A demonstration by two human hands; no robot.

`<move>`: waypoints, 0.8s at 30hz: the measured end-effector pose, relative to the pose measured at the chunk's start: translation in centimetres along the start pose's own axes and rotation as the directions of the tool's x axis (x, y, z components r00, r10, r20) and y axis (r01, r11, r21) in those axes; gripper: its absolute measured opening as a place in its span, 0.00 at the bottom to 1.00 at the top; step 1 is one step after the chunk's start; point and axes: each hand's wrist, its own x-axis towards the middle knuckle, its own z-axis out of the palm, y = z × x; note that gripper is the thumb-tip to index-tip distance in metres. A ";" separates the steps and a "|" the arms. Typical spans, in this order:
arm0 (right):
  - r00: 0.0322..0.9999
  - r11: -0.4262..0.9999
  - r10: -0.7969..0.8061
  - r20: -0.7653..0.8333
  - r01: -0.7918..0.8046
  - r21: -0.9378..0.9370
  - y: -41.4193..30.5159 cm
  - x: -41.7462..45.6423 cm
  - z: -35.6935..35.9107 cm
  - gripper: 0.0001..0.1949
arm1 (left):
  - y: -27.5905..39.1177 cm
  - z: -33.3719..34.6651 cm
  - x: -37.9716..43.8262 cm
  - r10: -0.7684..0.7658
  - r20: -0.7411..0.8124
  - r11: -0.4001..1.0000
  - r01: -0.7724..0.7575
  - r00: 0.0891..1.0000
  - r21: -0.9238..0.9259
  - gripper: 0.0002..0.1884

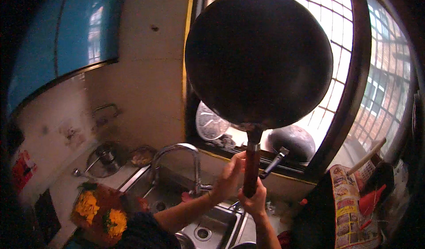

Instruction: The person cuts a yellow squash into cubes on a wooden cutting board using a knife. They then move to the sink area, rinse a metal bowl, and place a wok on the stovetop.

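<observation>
A large dark wok or frying pan point(259, 56) is raised upright in front of the window, its round body above my hands. Which face is turned to me is too dark to tell. My right hand point(255, 196) grips the lower end of its reddish-brown handle point(251, 169). Higher up, my left hand point(232, 169) is against the left side of that handle; whether its fingers wrap around it is hidden. Below my forearms lies a stainless steel sink point(217, 217), with a curved chrome faucet point(181, 146) rising beside my left arm.
On the windowsill sit a rounded dark vessel point(294, 143) and a patterned round item point(211, 121). A window latch handle point(274, 162) juts out right of the pan handle. Printed paper point(345, 202) hangs at right. Blue cabinets point(73, 33) overhang the left counter, which holds a metal bowl or lid point(103, 159).
</observation>
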 end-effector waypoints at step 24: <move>0.539 0.873 -0.200 0.818 -0.282 0.399 -30.5 -38.2 36.5 0.26 | 35.5 -17.7 -55.2 0.036 -0.758 0.924 -0.310 0.652 -0.222 0.08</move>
